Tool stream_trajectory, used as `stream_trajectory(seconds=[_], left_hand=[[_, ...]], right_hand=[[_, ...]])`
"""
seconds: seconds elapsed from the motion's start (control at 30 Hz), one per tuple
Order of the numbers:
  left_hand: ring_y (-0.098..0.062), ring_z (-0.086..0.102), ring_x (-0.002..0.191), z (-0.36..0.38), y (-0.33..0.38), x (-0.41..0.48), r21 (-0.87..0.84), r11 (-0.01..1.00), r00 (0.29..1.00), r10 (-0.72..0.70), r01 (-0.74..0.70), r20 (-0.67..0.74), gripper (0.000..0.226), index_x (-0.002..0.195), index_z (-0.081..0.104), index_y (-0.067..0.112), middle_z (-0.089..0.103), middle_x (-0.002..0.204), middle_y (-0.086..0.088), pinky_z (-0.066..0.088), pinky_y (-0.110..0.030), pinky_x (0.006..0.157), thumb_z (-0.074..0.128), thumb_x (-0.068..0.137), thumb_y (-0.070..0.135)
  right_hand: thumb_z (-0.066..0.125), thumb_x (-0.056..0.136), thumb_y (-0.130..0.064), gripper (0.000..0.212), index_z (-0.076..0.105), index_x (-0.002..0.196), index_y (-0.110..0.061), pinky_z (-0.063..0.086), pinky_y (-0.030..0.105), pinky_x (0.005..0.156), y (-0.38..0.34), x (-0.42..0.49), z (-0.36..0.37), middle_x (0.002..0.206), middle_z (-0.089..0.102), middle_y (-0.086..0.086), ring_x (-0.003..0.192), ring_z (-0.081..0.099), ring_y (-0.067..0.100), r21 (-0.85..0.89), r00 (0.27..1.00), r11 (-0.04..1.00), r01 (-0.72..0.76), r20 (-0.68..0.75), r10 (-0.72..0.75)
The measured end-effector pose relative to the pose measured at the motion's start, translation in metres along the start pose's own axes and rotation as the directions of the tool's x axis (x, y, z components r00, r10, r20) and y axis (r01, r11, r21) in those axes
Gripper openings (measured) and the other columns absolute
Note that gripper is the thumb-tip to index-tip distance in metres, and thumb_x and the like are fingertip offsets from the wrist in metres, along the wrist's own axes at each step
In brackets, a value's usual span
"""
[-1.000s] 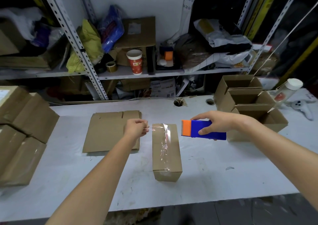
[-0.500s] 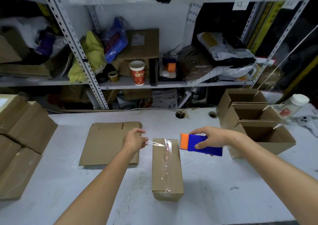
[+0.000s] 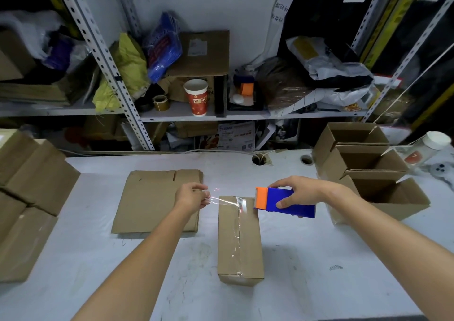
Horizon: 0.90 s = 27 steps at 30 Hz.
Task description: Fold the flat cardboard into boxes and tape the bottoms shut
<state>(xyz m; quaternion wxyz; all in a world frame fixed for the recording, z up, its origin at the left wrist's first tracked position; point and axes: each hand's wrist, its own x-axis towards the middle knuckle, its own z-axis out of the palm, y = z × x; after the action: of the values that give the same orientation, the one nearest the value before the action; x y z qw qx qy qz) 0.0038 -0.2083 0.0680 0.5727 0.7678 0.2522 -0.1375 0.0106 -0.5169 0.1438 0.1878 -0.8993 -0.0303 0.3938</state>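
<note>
White table [image 3: 319, 259] ran under a cluttered shelf [image 3: 172, 117]. I watched one closed box [image 3: 239, 242] lying lengthwise at the table's centre, its long seam already sealed. Flats [image 3: 152, 203] lay at 9 o'clock of the box and three open boxes [image 3: 383, 198] at 2 o'clock. Closed boxes [image 3: 32, 178] were piled at the table's 9 o'clock edge.

The left hand [image 3: 191, 196] pinched the free end of the tape [image 3: 228, 201] between thumb and fingertips, just off the box's 11 o'clock corner. The right hand [image 3: 309, 193] gripped the dispenser [image 3: 290, 201], fingers curled over its far side and thumb on the near face. Its orange head sat at the box's 1 o'clock corner.

Over the last second little had shifted. The tape stayed stretched between the two hands across the box's far end, and the dispenser head had only edged slightly closer to that corner. I took that to mean the cross strip was being lined up and tensioned, not yet laid. Near the 1 o'clock corner it seemed to touch the cardboard, but whether it was stuck across the full width I could not tell.

By my reading, pressing it down and cutting it were the steps left on this box, with the flats waiting after that.
</note>
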Motion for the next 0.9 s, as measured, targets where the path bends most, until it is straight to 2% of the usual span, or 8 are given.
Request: stream_trajectory(seconds=[0.1,0.2,0.27,0.43,0.7,0.77,0.83,0.9], left_hand=[[-0.020,0.065,0.064,0.002,0.000,0.002,0.014,1.000,1.000,-0.017,0.016,0.004,0.016,0.105,0.068,0.004,0.072,0.090,-0.015,0.058,-0.026,0.065,0.064,0.092,-0.004],[-0.019,0.063,0.060,0.004,0.001,0.003,0.027,1.000,1.000,-0.014,0.014,-0.016,0.024,0.100,0.058,0.017,0.072,0.086,-0.015,0.055,-0.027,0.062,0.064,0.092,-0.005],[-0.020,0.062,0.058,0.006,0.000,0.004,0.036,0.999,1.000,-0.016,0.017,-0.022,0.022,0.094,0.055,0.014,0.071,0.085,-0.017,0.055,-0.029,0.062,0.064,0.091,-0.006],[-0.020,0.065,0.064,0.006,-0.003,0.006,0.039,0.999,1.000,-0.018,0.018,-0.002,0.013,0.096,0.068,0.006,0.072,0.091,-0.017,0.057,-0.027,0.064,0.065,0.091,-0.005],[-0.019,0.066,0.058,0.028,-0.022,0.013,0.036,0.998,0.999,-0.047,0.046,0.016,0.022,0.079,0.068,0.010,0.070,0.086,-0.014,0.048,-0.028,0.061,0.058,0.092,-0.005],[-0.019,0.068,0.071,0.039,-0.023,0.012,0.155,0.988,1.000,0.005,-0.009,0.031,0.019,0.086,0.069,0.014,0.071,0.096,-0.009,0.045,-0.025,0.061,0.057,0.096,0.002],[-0.023,0.064,0.092,0.048,-0.020,0.008,0.315,0.947,0.998,0.044,-0.058,0.052,0.021,0.112,0.069,0.019,0.069,0.114,-0.005,0.049,-0.027,0.074,0.053,0.100,0.013],[-0.028,0.056,0.116,0.051,-0.015,0.001,0.440,0.897,0.998,0.033,-0.049,0.044,0.040,0.139,0.054,0.026,0.054,0.139,-0.008,0.049,-0.033,0.090,0.049,0.101,0.015]], right_hand=[[0.071,0.091,-0.041,0.065,0.039,0.147,-0.042,0.063,0.035,0.078,-0.001,0.002,0.001,0.131,0.052,-0.001,0.088,0.072,0.020,0.005,1.000,1.000,-0.001,0.006,0.001],[0.071,0.091,-0.041,0.065,0.039,0.147,-0.041,0.063,0.033,0.079,-0.001,0.004,0.001,0.130,0.052,-0.001,0.089,0.073,0.021,0.002,1.000,1.000,-0.007,0.016,0.007],[0.071,0.092,-0.040,0.065,0.038,0.148,-0.040,0.062,0.031,0.076,-0.001,0.006,0.000,0.129,0.054,0.000,0.086,0.073,0.020,0.012,1.000,1.000,-0.006,0.027,0.006],[0.071,0.092,-0.039,0.065,0.038,0.148,-0.039,0.063,0.032,0.076,-0.001,0.006,-0.001,0.129,0.054,0.001,0.088,0.073,0.021,0.024,1.000,1.000,-0.007,0.028,0.006],[0.071,0.091,-0.039,0.065,0.040,0.148,-0.038,0.061,0.028,0.066,-0.003,0.012,-0.002,0.117,0.060,0.000,0.079,0.074,0.020,0.041,0.999,0.999,-0.031,0.037,0.030],[0.072,0.090,-0.038,0.066,0.040,0.148,-0.039,0.062,0.029,0.068,-0.005,0.013,-0.002,0.117,0.059,0.001,0.082,0.074,0.021,0.041,0.999,0.998,-0.041,0.037,0.039],[0.072,0.090,-0.038,0.066,0.040,0.148,-0.038,0.062,0.030,0.068,-0.007,0.012,-0.002,0.119,0.058,0.002,0.084,0.073,0.022,0.034,0.998,0.998,-0.047,0.037,0.046],[0.072,0.091,-0.037,0.066,0.039,0.148,-0.037,0.061,0.029,0.066,-0.007,0.011,-0.002,0.116,0.058,0.001,0.083,0.073,0.022,0.034,0.999,0.998,-0.044,0.033,0.043]])
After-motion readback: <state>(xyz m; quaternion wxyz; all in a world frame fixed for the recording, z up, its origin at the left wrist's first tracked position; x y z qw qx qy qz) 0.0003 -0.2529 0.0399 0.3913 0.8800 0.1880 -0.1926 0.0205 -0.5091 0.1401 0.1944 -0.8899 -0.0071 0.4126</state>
